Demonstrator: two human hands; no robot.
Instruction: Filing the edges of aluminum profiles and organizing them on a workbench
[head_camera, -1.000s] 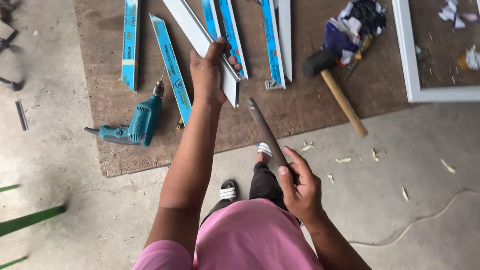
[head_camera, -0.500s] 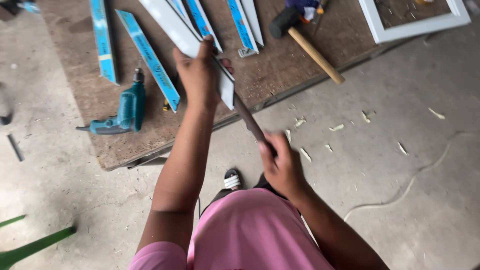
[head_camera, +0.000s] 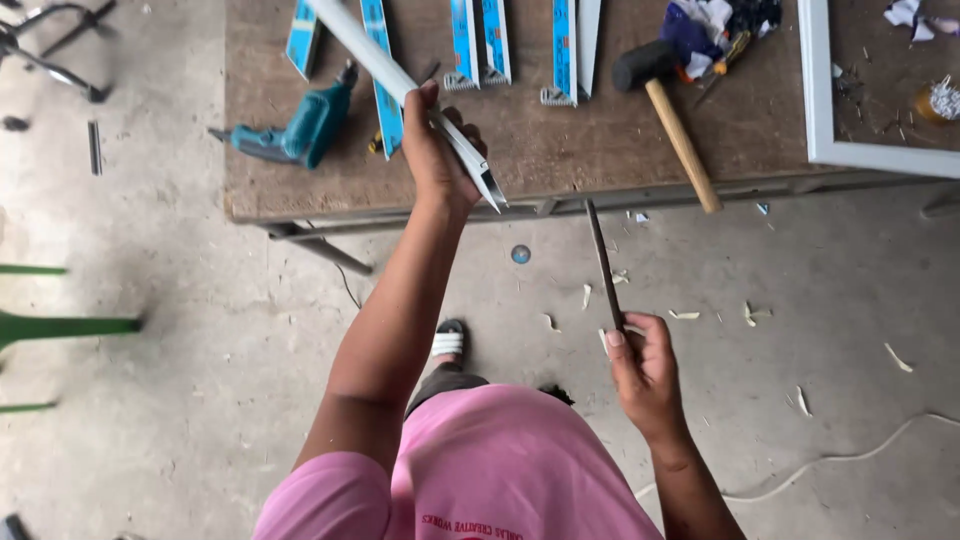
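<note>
White strip (head_camera: 400, 75), a long profile with a slanted cut end, is gripped in the left hand (head_camera: 435, 150) above the near edge of the table (head_camera: 560, 150). Its long axis runs from the upper left, over the table, down to the right, and the cut end juts out just past the fingers, beyond the table edge and over the floor (head_camera: 180, 330). The left hand is closed firmly round the strip near that end, with the thumb laid along its upper side.

A thin dark file (head_camera: 603, 262) is held in the right hand (head_camera: 645, 375), which is wrapped round its lower end with the thumb pressed against the shank. The file stands nearly upright in the view, tilted slightly left, and its tip is near the strip's cut end but apart from it, a little to the right and lower. The two long axes are thus set crosswise, and the cut end lies up and to the left of the right hand; the left hand is much the nearer to it.

On the table, more blue-and-white strips (head_camera: 470, 40), a teal drill (head_camera: 300, 125), a hammer (head_camera: 670, 110) with a wooden handle and a white frame (head_camera: 815, 90) are seen. Pale shavings (head_camera: 750, 313) are scattered on the floor.
</note>
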